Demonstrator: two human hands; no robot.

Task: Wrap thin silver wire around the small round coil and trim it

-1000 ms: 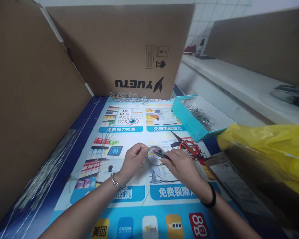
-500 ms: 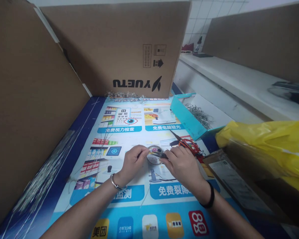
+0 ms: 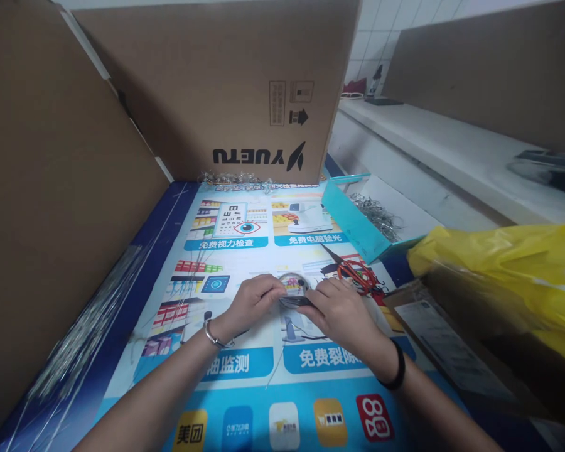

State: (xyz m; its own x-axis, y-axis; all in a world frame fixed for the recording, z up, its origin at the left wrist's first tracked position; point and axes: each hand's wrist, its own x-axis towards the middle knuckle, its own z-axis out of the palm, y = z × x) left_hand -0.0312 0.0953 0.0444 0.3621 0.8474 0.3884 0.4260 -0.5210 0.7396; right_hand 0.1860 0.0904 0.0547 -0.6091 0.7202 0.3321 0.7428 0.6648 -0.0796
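A round wire hoop [image 3: 294,275] stands out between my hands over the printed sheet [image 3: 258,263]. My left hand [image 3: 252,301] is closed, its thumb and fingers pinching the hoop's left side. Wrapped in my right hand [image 3: 341,311] are small dark pliers [image 3: 295,302], whose jaws point left across the hoop's near edge. Fingers hide the handles, and what exactly lies in the jaws is too small to tell. Orange-handled scissors [image 3: 355,274] lie just beyond my right hand, blades pointing up and left.
Cut wire fills part of a teal open box [image 3: 355,223] at back right. Long straight wires [image 3: 87,320] lie at left. Cardboard panels [image 3: 207,81] stand behind and left. A yellow bag [image 3: 503,263] and a carton [image 3: 452,351] sit at right.
The pliers have swung down from the hoop's middle to its near edge. The hoop appears tilted more. Both hands stay in nearly the same place.
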